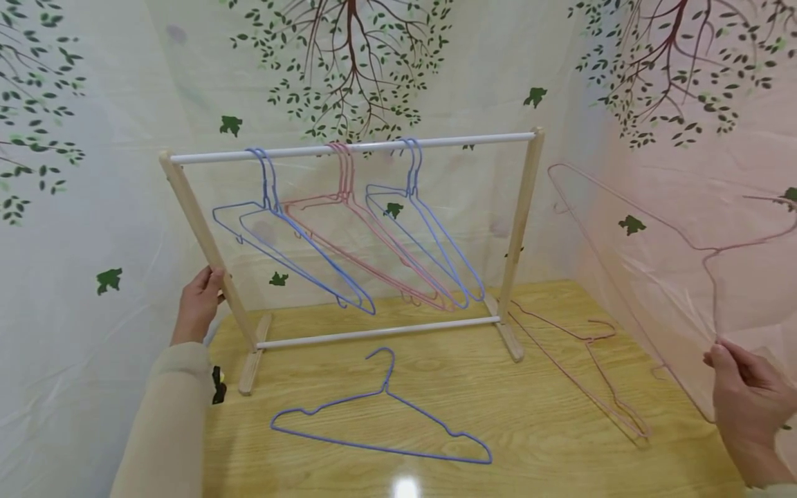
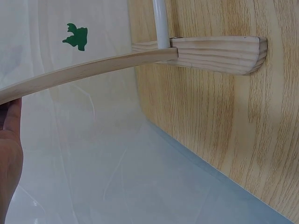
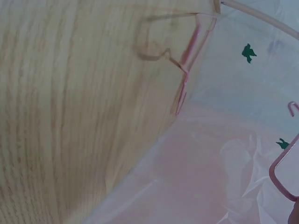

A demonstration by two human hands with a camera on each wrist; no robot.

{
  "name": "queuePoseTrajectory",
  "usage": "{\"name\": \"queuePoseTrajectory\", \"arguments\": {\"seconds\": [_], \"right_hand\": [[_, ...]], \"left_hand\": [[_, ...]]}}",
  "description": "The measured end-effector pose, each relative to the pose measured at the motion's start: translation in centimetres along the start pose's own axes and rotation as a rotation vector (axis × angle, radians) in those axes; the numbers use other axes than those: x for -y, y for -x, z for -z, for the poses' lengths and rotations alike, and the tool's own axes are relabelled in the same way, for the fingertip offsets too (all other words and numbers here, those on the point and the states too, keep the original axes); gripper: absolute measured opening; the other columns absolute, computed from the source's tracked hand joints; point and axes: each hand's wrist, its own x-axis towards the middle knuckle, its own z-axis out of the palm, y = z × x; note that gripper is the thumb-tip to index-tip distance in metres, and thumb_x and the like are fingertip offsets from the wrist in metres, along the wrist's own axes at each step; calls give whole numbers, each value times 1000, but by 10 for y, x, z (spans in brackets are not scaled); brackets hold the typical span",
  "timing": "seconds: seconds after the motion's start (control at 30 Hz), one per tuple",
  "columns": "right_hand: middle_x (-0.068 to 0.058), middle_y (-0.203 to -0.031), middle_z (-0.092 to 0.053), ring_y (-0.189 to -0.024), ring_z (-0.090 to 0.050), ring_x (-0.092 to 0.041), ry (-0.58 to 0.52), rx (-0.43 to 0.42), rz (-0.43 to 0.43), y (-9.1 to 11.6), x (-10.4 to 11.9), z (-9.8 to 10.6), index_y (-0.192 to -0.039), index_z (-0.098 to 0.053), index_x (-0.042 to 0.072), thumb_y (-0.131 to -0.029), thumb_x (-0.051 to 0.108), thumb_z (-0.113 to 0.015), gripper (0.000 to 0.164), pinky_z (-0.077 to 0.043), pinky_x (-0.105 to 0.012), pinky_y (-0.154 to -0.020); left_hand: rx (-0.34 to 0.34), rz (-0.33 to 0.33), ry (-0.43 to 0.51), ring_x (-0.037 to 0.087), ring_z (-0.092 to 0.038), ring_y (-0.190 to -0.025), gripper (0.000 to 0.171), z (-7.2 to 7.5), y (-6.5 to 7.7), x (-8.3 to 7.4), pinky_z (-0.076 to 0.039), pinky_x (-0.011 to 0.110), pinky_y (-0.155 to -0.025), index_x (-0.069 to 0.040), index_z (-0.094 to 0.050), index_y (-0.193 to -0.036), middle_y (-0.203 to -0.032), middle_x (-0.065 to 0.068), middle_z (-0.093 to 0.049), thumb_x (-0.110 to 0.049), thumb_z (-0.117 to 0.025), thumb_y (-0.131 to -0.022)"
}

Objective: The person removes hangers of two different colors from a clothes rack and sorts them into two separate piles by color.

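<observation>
My left hand grips the left wooden post of a small clothes rack; in the left wrist view that hand shows only in part against the post. At the right, my right hand pinches a pink hanger, raised above the table with its hook pointing right. One rounded corner of this hanger enters the right wrist view. From the rack's white top rail hang two blue hangers at the left, pink hangers in the middle and two more blue ones at the right.
A blue hanger lies flat on the wood-grain table before the rack. Another pink hanger lies by the rack's right foot. A small black object is near the left foot. Leaf-printed sheeting surrounds the table.
</observation>
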Motion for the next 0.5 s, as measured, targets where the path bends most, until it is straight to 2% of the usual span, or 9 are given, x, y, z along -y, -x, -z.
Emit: {"name": "queuePoseTrajectory", "arguments": {"seconds": [0.07, 0.17, 0.37, 0.5], "right_hand": [[24, -75, -66, -64, -62, 10, 172, 28, -6, 2, -1, -1, -101, -70, -17, -90, 0, -68, 20, -49, -2, -58], [33, -74, -62, -62, -58, 16, 299, 87, -37, 7, -4, -2, -101, -73, -13, -89, 5, -71, 21, -44, 1, -53], [34, -73, -61, -62, -57, 16, 341, 203, -71, 19, -11, -7, -99, -74, -11, -86, 3, -75, 19, -43, 0, -51], [33, -68, -61, -59, -57, 15, 377, 283, -159, 26, -15, -11, -96, -76, -6, -87, 6, -75, 15, -44, -2, -49]], "left_hand": [[4, -1, -7, 0, -52, -101, 57, 0, 0, 1, -53, 16, -88, 4, -40, -148, -99, -18, -57, -35, -43, -106], [6, 0, -22, 0, -51, -102, 57, 1, 0, 1, -53, 18, -90, 3, -40, -148, -100, -18, -57, -35, -42, -106], [-1, 18, -17, 0, -51, -103, 59, 0, 0, 0, -53, 20, -93, 2, -38, -150, -100, -19, -56, -37, -43, -106], [-9, 14, -28, 0, -52, -102, 59, 0, 1, 0, -54, 21, -92, 2, -39, -150, -99, -20, -57, -37, -43, -106]]}}
